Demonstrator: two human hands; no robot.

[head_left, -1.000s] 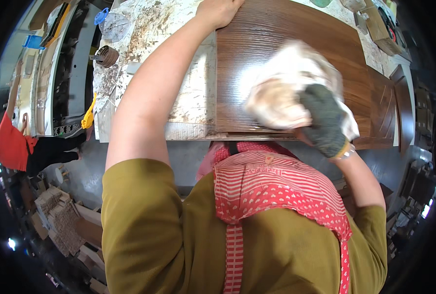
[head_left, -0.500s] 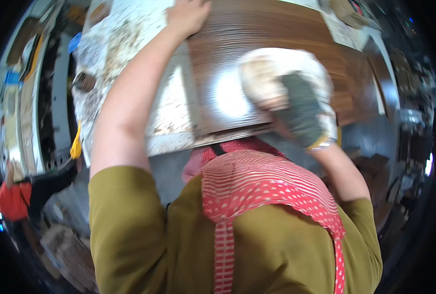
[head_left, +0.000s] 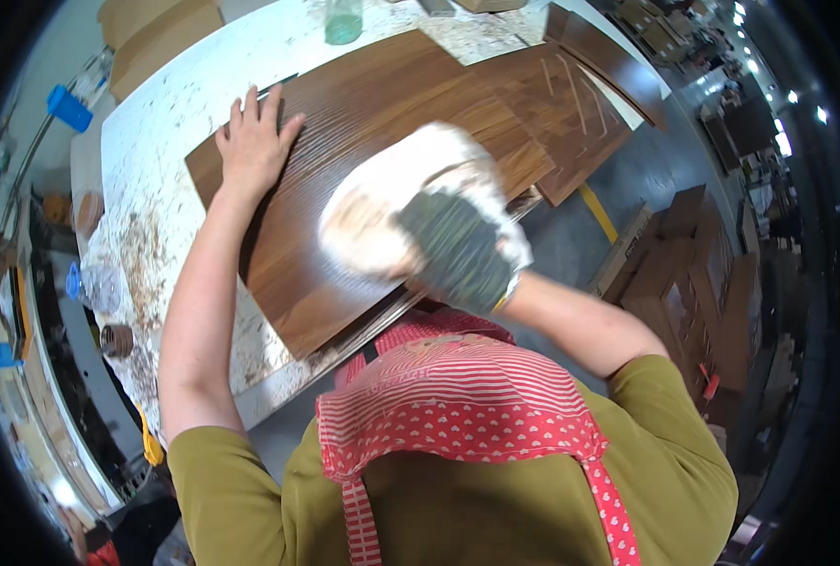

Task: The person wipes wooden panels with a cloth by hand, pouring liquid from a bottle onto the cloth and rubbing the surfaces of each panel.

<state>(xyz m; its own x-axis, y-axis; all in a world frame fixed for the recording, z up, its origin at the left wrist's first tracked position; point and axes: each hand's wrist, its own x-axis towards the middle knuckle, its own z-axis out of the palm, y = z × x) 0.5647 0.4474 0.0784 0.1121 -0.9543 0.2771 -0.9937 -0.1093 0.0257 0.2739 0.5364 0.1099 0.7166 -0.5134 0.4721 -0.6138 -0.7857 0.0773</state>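
A dark brown wood-grain panel (head_left: 373, 104) lies at an angle on the stained white worktable (head_left: 165, 141). Bare and with fingers spread, my left hand (head_left: 257, 146) presses flat on the panel's far left part. My right hand (head_left: 457, 247) wears a dark green glove and grips a bunched white cloth (head_left: 420, 174) with brown stains. The cloth rests against the panel's near middle and is slightly blurred; my fingertips are hidden behind it.
More brown panels (head_left: 571, 123) lie at the right, with thin strips on one. A green glass jar (head_left: 343, 24) stands at the far edge. At the left are a clear plastic bottle (head_left: 99, 286) and a brown-stained small jar (head_left: 116, 341). Brown cartons (head_left: 689, 283) stack on the floor.
The white cloth in my right hand has moved left and nearer across the panel. My left hand stays on the panel. The view has tilted, showing more of the far table.
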